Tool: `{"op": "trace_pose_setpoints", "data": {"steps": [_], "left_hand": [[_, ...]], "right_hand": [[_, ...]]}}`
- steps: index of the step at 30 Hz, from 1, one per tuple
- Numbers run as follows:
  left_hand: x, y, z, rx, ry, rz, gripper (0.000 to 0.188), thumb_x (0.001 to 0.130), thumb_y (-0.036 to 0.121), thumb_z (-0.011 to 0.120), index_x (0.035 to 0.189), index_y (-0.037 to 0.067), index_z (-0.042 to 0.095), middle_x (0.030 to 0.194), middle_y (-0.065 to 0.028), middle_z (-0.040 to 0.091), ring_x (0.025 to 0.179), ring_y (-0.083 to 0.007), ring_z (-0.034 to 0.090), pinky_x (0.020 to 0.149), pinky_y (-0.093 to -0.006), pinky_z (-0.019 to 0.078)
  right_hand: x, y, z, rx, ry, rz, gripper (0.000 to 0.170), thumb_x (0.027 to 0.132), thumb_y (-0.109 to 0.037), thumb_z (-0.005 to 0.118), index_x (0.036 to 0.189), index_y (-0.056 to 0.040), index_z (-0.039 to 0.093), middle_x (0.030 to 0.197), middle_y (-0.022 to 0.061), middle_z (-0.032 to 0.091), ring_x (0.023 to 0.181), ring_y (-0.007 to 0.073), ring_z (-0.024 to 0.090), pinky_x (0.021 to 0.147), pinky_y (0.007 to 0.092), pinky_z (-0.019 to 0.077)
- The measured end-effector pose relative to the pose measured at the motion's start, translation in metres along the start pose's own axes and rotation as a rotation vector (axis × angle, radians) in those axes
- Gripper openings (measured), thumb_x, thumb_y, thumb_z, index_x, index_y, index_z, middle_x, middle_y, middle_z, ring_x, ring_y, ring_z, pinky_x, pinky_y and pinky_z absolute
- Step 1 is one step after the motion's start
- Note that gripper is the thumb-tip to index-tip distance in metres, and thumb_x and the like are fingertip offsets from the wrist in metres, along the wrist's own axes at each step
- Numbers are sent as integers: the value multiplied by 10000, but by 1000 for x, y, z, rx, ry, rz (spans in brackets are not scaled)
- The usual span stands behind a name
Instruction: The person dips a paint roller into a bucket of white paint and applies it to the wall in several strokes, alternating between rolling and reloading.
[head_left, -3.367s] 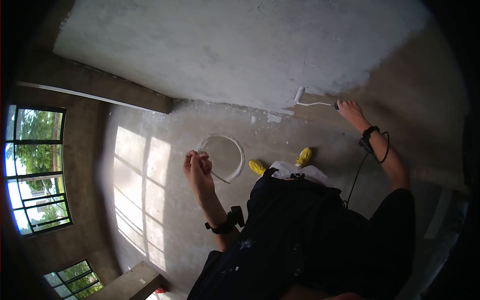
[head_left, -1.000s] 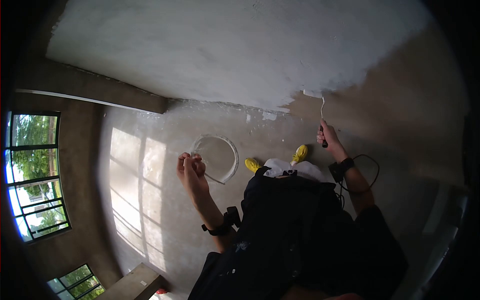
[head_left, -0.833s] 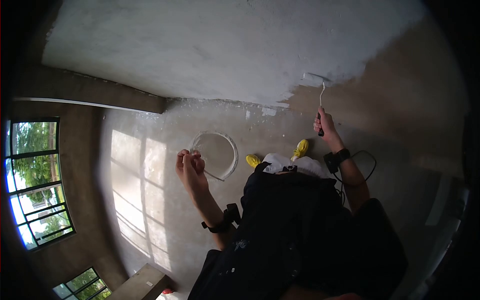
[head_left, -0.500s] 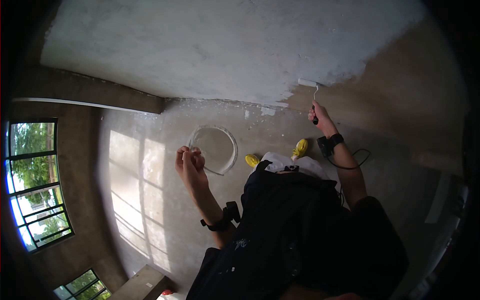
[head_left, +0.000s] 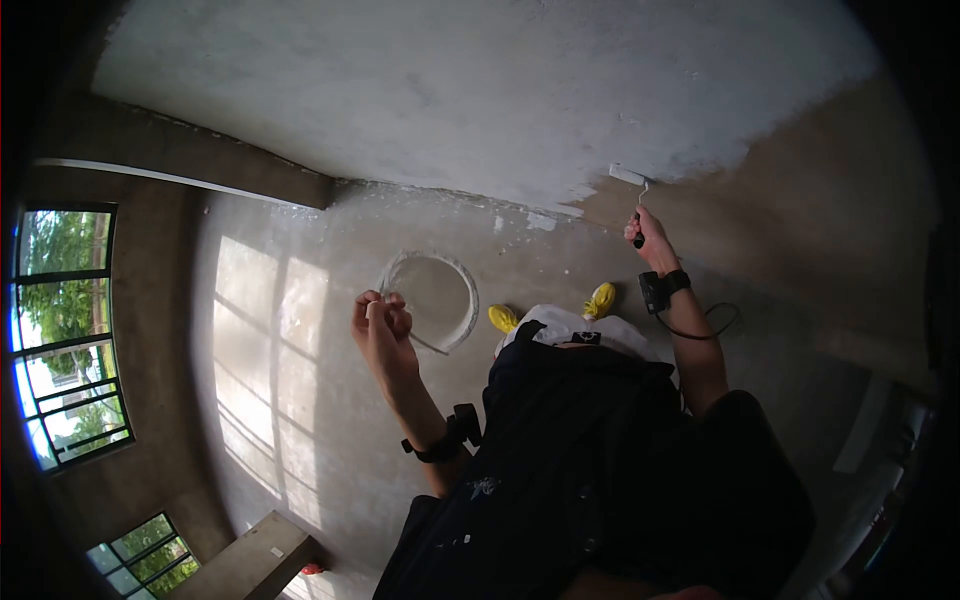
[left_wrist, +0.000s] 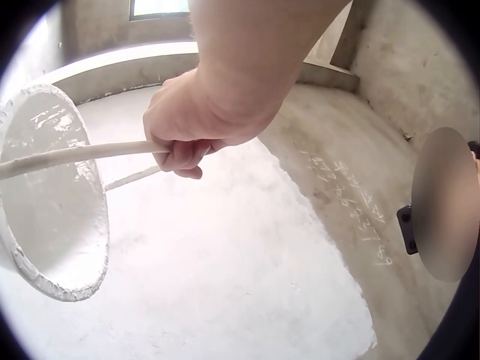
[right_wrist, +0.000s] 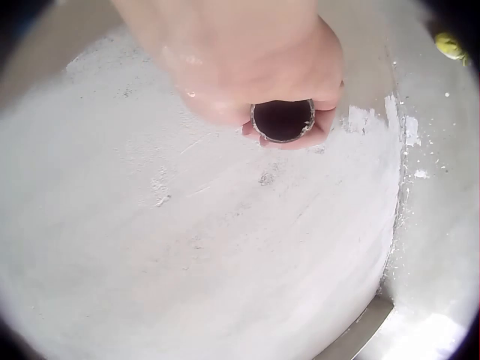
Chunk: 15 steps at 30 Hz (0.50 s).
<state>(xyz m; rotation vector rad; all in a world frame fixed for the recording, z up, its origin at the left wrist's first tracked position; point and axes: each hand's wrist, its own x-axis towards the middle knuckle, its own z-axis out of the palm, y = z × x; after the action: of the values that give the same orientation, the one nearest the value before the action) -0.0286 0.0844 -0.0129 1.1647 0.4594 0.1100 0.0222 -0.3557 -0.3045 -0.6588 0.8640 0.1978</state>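
Observation:
In the head view my right hand (head_left: 652,245) grips a paint roller (head_left: 628,175) by its dark handle. The white sleeve lies against the wall (head_left: 450,100), at the lower border of its white paint. From the right wrist view, only the round handle end (right_wrist: 283,121) shows in the fist; the sleeve is hidden. My left hand (head_left: 383,335) has its fingers curled round the thin handle (left_wrist: 82,154) of a bucket (head_left: 472,315). The bucket hangs beside this hand, its round rim crusted with white. Pale, wet-looking paint (left_wrist: 45,180) shows inside it in the left wrist view.
Bare brown wall (head_left: 820,190) adjoins the painted area, with chalk-like writing (left_wrist: 356,202) on it. A concrete ledge (head_left: 220,150) juts out at left. Yellow shoes (head_left: 502,318) stand on the paint-spattered floor (head_left: 545,275). A cable (head_left: 735,320) loops from the right wrist camera.
Since the oldest frame, my right arm has drawn in from the right, and the roller has turned and met the wall. My left hand keeps its grip on the bucket handle.

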Motion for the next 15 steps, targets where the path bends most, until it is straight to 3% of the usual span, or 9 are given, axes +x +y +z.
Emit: {"op": "trace_pose_setpoints", "data": {"steps": [3, 5, 7, 11, 15], "left_hand": [[4, 0, 2, -2, 35, 1, 98, 838, 15, 534, 911, 73, 504, 777, -59, 560, 620, -74, 471, 513, -179, 347], [3, 0, 8, -28, 139, 50, 78, 838, -6, 481, 894, 49, 481, 748, -122, 562, 480, -63, 338, 436, -194, 253], [7, -2, 3, -33, 137, 58, 82, 835, -8, 484, 894, 50, 482, 748, -123, 563, 476, -64, 336, 434, -194, 252], [-2, 0, 5, -29, 128, 49, 95, 825, -14, 487, 893, 53, 481, 749, -124, 567, 468, -64, 335, 427, -192, 247], [0, 0, 7, -36, 122, 57, 103, 819, -23, 481, 892, 51, 482, 749, -124, 567, 470, -61, 337, 425, -189, 247]], "right_hand": [[-6, -1, 8, 9, -4, -6, 372, 972, -360, 448, 708, -105, 391, 535, -23, 338, 411, 97, 327, 393, 252, 295], [-33, -6, 21, -31, -7, -44, 370, 971, -360, 450, 708, -106, 395, 534, -24, 335, 411, 95, 329, 392, 251, 293], [-51, -13, 30, -51, 43, -71, 363, 971, -359, 452, 712, -108, 402, 535, -26, 336, 417, 91, 331, 393, 250, 294], [2, -2, 9, 46, 9, 5, 341, 966, -336, 464, 722, -102, 418, 541, -25, 344, 403, 94, 328, 390, 248, 296], [6, 11, 15, -144, 70, -80, 440, 963, -383, 441, 631, -100, 382, 488, 10, 338, 388, 140, 350, 382, 285, 318]]}}
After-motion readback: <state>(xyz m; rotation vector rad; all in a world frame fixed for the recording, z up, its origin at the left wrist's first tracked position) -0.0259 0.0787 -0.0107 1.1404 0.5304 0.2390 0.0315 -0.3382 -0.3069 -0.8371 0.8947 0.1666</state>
